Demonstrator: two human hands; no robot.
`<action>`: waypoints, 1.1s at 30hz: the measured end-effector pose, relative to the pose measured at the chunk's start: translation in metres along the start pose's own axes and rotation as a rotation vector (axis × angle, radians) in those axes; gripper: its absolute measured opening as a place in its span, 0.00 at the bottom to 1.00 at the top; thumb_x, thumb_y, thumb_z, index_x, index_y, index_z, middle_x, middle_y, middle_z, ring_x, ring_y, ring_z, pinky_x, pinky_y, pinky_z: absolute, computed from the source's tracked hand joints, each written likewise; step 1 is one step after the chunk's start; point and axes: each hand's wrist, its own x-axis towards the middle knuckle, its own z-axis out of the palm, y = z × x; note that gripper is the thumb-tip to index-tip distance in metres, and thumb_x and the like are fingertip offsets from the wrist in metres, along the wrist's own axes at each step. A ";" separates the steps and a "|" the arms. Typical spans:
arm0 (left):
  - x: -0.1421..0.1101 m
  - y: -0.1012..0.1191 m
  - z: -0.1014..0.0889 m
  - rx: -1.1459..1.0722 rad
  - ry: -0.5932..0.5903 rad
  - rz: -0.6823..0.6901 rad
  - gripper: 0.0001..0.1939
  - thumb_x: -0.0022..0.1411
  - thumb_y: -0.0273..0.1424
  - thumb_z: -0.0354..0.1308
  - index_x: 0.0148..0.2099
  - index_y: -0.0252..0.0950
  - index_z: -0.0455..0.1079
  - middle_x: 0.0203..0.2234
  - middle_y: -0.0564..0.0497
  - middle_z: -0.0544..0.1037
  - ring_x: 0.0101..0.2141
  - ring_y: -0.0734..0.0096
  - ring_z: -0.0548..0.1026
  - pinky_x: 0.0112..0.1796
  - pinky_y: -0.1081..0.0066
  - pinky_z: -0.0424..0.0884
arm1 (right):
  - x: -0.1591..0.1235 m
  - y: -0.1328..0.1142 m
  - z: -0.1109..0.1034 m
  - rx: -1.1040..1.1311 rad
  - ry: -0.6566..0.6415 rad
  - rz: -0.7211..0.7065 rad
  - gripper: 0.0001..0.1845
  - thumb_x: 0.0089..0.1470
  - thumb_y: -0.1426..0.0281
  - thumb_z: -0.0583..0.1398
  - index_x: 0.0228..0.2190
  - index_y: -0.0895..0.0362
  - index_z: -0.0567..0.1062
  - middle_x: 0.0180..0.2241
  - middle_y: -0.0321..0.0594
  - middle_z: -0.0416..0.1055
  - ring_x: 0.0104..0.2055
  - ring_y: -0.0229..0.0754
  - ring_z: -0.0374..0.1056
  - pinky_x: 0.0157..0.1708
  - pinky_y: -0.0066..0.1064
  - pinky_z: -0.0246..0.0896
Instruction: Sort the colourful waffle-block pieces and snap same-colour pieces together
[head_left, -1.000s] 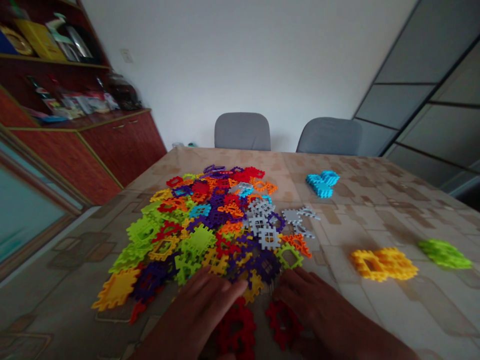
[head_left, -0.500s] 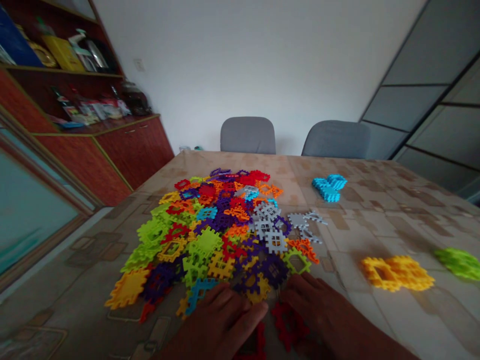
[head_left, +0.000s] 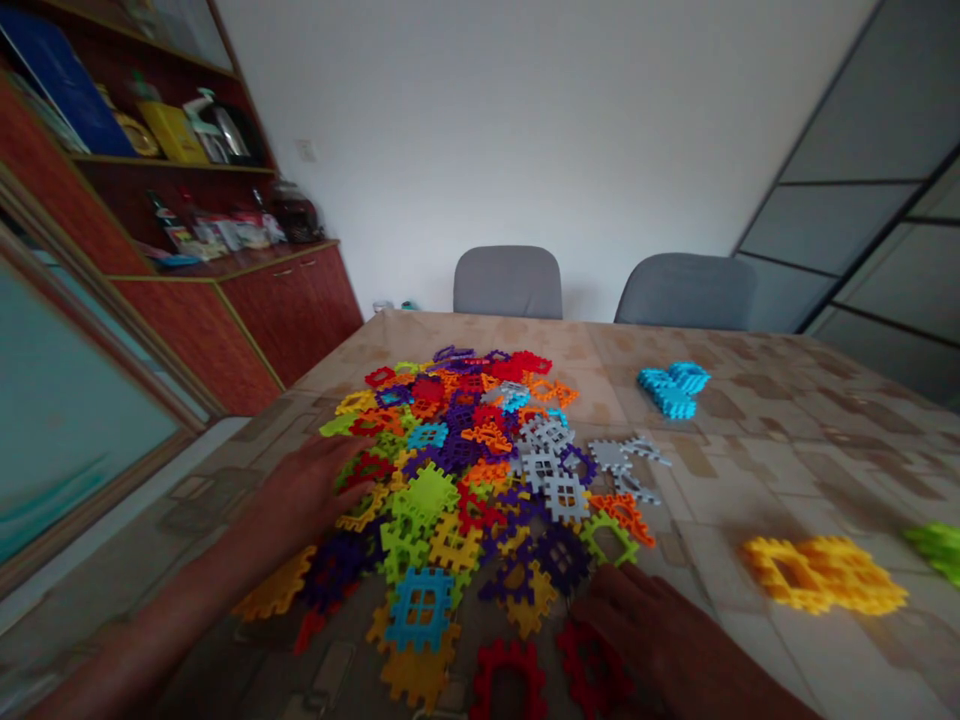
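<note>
A heap of flat plastic interlocking tiles (head_left: 480,470) in many colours covers the middle of the patterned table (head_left: 750,440). My left hand (head_left: 307,490) lies flat on the left side of the heap, fingers spread over green and red tiles, gripping nothing. My right hand (head_left: 645,625) rests palm down at the heap's near right edge, beside a dark red tile (head_left: 592,665). A second red tile (head_left: 510,680) and a blue tile (head_left: 420,605) lie near the front.
Sorted groups lie to the right: a yellow stack (head_left: 825,575), a light blue stack (head_left: 671,390) and green tiles (head_left: 937,545) at the frame edge. Two grey chairs (head_left: 510,282) stand at the far side. A red-brown cabinet with shelves (head_left: 225,250) fills the left.
My left hand has swept from the near edge of the heap out to its left side, uncovering the blue tile and a red one. The right hand has stayed almost still.
</note>
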 end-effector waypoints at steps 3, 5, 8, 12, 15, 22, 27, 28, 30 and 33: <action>0.001 -0.010 0.010 -0.007 0.000 0.004 0.32 0.68 0.55 0.46 0.53 0.35 0.75 0.49 0.35 0.80 0.49 0.42 0.77 0.51 0.48 0.71 | -0.002 -0.005 -0.016 0.018 -0.033 0.015 0.27 0.46 0.73 0.63 0.51 0.52 0.74 0.46 0.46 0.74 0.48 0.53 0.68 0.49 0.40 0.64; 0.001 -0.008 0.013 -0.008 0.009 0.008 0.34 0.68 0.56 0.44 0.52 0.35 0.76 0.49 0.35 0.80 0.48 0.42 0.78 0.51 0.48 0.72 | -0.003 -0.008 -0.025 0.031 -0.070 0.041 0.26 0.46 0.74 0.63 0.50 0.52 0.74 0.47 0.46 0.74 0.48 0.52 0.69 0.49 0.39 0.64; -0.001 -0.003 0.012 -0.005 0.036 0.004 0.33 0.69 0.56 0.43 0.55 0.35 0.74 0.49 0.37 0.81 0.49 0.44 0.78 0.51 0.49 0.71 | 0.000 -0.013 -0.033 0.047 -0.134 0.100 0.25 0.44 0.75 0.63 0.48 0.54 0.75 0.48 0.47 0.74 0.49 0.53 0.69 0.49 0.39 0.64; -0.001 0.000 0.001 -0.001 0.072 -0.004 0.31 0.70 0.55 0.45 0.57 0.37 0.72 0.51 0.40 0.79 0.50 0.44 0.77 0.51 0.50 0.71 | 0.005 -0.019 -0.037 0.077 -0.195 0.173 0.28 0.42 0.76 0.63 0.49 0.55 0.76 0.51 0.49 0.73 0.51 0.55 0.68 0.51 0.44 0.63; -0.003 0.006 -0.010 -0.011 0.126 -0.017 0.29 0.70 0.54 0.46 0.54 0.37 0.74 0.49 0.40 0.80 0.47 0.44 0.79 0.49 0.50 0.73 | 0.007 -0.022 -0.040 0.097 -0.224 0.205 0.30 0.41 0.77 0.63 0.49 0.56 0.76 0.52 0.50 0.72 0.53 0.57 0.67 0.53 0.46 0.62; -0.009 0.064 -0.010 -0.231 0.282 0.151 0.16 0.72 0.47 0.54 0.49 0.44 0.74 0.45 0.49 0.80 0.45 0.58 0.78 0.48 0.62 0.72 | 0.009 -0.022 -0.040 0.082 -0.253 0.229 0.30 0.41 0.77 0.65 0.51 0.57 0.76 0.53 0.51 0.71 0.54 0.59 0.66 0.54 0.48 0.61; -0.010 0.108 0.015 -0.212 0.154 0.367 0.11 0.71 0.41 0.59 0.49 0.42 0.74 0.42 0.49 0.79 0.43 0.56 0.76 0.47 0.57 0.69 | 0.006 -0.023 -0.041 0.092 -0.222 0.211 0.29 0.43 0.76 0.66 0.50 0.54 0.76 0.54 0.49 0.71 0.54 0.58 0.66 0.53 0.46 0.62; -0.010 0.112 0.018 -0.212 0.122 0.384 0.11 0.70 0.41 0.60 0.49 0.42 0.74 0.42 0.49 0.79 0.42 0.56 0.76 0.46 0.57 0.69 | 0.005 -0.023 -0.041 0.093 -0.206 0.205 0.28 0.43 0.75 0.66 0.49 0.53 0.76 0.54 0.49 0.72 0.54 0.58 0.66 0.53 0.45 0.63; -0.011 0.115 0.023 -0.238 0.076 0.402 0.11 0.69 0.40 0.61 0.48 0.41 0.73 0.41 0.49 0.79 0.41 0.56 0.76 0.44 0.59 0.70 | 0.003 -0.022 -0.041 0.094 -0.175 0.177 0.29 0.44 0.74 0.66 0.51 0.53 0.75 0.54 0.48 0.72 0.54 0.57 0.66 0.52 0.44 0.63; -0.007 0.107 0.022 -0.287 0.046 0.413 0.08 0.71 0.36 0.58 0.49 0.42 0.73 0.42 0.50 0.79 0.42 0.59 0.77 0.44 0.63 0.70 | 0.003 -0.019 -0.039 0.086 -0.136 0.140 0.31 0.45 0.74 0.67 0.54 0.52 0.74 0.53 0.49 0.72 0.54 0.56 0.67 0.53 0.44 0.63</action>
